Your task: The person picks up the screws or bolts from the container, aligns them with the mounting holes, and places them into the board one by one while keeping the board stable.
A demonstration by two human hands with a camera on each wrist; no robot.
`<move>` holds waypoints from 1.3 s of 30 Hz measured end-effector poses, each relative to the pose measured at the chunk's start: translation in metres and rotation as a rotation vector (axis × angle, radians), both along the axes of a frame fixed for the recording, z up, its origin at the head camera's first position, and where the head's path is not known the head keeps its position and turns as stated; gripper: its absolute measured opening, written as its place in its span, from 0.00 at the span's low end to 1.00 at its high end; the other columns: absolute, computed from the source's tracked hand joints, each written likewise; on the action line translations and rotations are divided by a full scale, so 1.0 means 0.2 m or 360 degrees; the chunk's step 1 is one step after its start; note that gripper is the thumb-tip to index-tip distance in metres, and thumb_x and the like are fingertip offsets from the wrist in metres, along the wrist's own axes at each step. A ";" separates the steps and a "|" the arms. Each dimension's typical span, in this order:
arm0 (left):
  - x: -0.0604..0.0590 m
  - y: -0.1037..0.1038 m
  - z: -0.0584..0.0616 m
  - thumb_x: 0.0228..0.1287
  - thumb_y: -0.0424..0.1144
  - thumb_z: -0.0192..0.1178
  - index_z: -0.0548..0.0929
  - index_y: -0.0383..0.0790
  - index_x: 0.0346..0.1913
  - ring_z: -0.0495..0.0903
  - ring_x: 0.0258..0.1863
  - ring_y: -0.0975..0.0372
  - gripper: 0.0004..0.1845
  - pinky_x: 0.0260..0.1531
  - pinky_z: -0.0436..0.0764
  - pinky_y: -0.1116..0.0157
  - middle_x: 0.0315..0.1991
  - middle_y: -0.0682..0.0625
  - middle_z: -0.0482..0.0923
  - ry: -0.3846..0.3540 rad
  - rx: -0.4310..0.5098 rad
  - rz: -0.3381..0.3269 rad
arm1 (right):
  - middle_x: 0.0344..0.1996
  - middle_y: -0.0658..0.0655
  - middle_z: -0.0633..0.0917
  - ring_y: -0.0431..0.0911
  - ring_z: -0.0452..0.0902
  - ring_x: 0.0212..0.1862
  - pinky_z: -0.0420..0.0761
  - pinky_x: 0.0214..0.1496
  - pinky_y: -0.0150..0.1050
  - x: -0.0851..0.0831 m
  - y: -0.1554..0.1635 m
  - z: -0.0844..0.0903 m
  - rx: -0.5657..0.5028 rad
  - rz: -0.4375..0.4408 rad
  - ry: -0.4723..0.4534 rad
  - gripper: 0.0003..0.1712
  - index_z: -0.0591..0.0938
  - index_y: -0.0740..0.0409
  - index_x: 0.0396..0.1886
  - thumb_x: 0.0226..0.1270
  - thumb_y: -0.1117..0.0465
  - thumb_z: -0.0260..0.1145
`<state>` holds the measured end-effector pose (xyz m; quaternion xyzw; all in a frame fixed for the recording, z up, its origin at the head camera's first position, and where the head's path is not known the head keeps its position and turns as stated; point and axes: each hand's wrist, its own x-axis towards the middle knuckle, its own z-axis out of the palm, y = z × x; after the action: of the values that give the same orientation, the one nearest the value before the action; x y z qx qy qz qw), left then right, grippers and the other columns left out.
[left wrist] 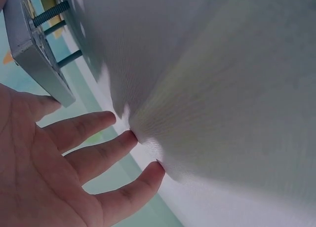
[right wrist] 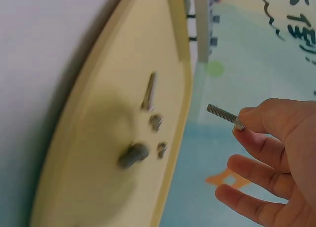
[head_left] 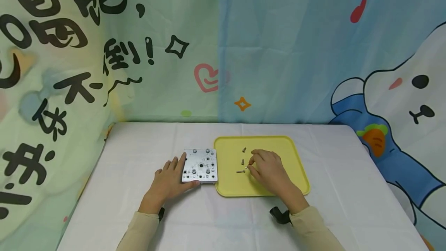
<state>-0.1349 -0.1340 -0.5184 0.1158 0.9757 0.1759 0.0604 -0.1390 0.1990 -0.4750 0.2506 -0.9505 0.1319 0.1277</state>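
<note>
Two hands work low in the head view: the left hand (head_left: 169, 182), fingers straight, steadies a metal plate (head_left: 200, 165) at centre; the right hand (head_left: 268, 169) pinches a screw (right wrist: 223, 115), plain only in the right wrist view, over a yellow tray (head_left: 296, 158) on the white-clothed worktop (head_left: 139, 146), cartoon backdrop (head_left: 278, 49) above.

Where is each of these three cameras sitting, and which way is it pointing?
Head: worn on the head, looking forward and down at the table; both hands and sleeves show.
Left wrist: looks along the open left hand at the metal plate.
Right wrist: looks past the right hand, which pinches a screw, at the yellow tray.
Shared: tray and plate appear in the head and right wrist views.
</note>
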 end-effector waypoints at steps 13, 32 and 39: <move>-0.01 0.00 -0.01 0.56 0.76 0.57 0.50 0.44 0.81 0.63 0.69 0.37 0.59 0.57 0.67 0.36 0.71 0.31 0.62 -0.0009 -0.0019 -0.0004 | 0.52 0.59 0.82 0.58 0.77 0.57 0.69 0.61 0.64 -0.02 -0.23 0.03 0.0020 0.0175 0.0024 0.07 0.80 0.55 0.33 0.65 0.61 0.71; -0.01 -0.01 0.00 0.56 0.77 0.56 0.50 0.44 0.81 0.63 0.69 0.37 0.59 0.57 0.68 0.37 0.72 0.30 0.60 -0.0015 -0.0017 0.0003 | 0.54 0.58 0.81 0.56 0.76 0.58 0.69 0.61 0.62 -0.01 -0.42 -0.01 0.0044 0.0307 -0.0064 0.04 0.81 0.53 0.34 0.69 0.60 0.67; -0.01 -0.01 -0.01 0.56 0.78 0.55 0.50 0.45 0.81 0.62 0.70 0.38 0.59 0.58 0.67 0.37 0.72 0.31 0.60 -0.0028 -0.0020 0.0008 | 0.53 0.58 0.81 0.56 0.76 0.58 0.70 0.61 0.62 0.00 -0.44 -0.03 0.0106 0.0295 -0.0064 0.04 0.81 0.52 0.33 0.69 0.59 0.66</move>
<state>-0.1372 -0.1353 -0.5210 0.1113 0.9765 0.1709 0.0694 -0.1399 0.1116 -0.4801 0.3388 -0.9295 0.1165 0.0874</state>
